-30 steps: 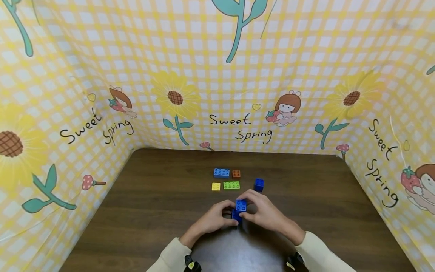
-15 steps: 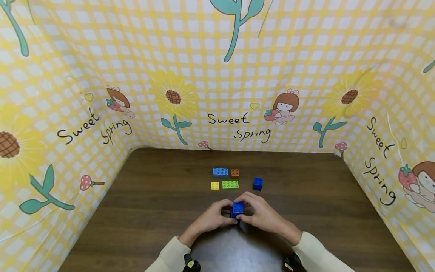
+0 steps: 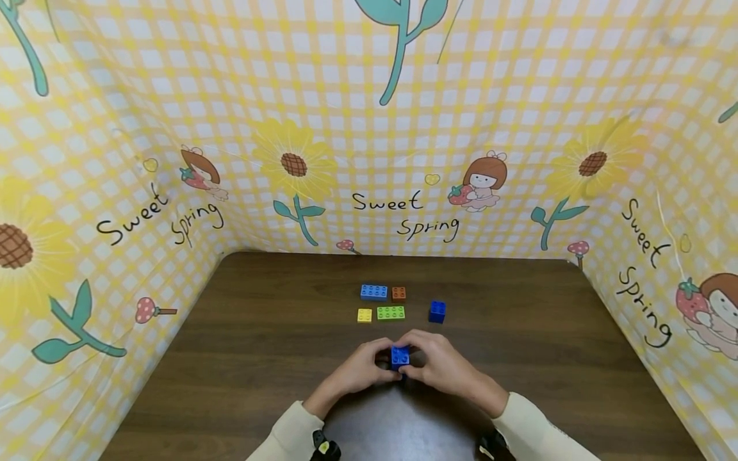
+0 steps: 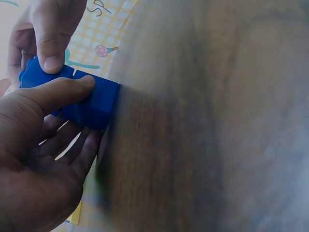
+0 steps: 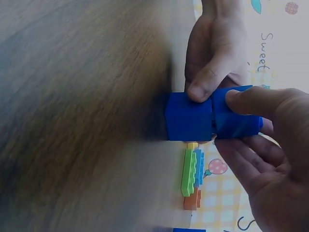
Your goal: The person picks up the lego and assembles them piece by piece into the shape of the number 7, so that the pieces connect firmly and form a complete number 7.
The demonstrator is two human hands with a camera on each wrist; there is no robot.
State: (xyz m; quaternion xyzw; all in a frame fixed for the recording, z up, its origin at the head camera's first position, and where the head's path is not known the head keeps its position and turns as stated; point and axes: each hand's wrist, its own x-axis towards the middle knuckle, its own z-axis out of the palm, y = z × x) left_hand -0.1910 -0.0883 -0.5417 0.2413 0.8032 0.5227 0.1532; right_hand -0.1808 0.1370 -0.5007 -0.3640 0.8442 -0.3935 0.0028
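Left hand (image 3: 359,368) gripping lower blue toy brick (image 5: 187,121), right hand (image 3: 446,363) pinching upper blue brick (image 3: 400,355), right there, stacked over the desk (image 3: 254,358).

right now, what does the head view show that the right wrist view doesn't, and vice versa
Only head: the cream fabric sleeves and black wrist gear.

Only right wrist: the narrow seam between the lower blue plastic block and upper blue plastic block.

Both: the left hand and right hand gripping those blocks; the lime green studded brick, light blue studded brick, orange-brown studded brick and yellow studded brick; and the loose dark blue plastic block, cut off at the wrist view's bottom edge.
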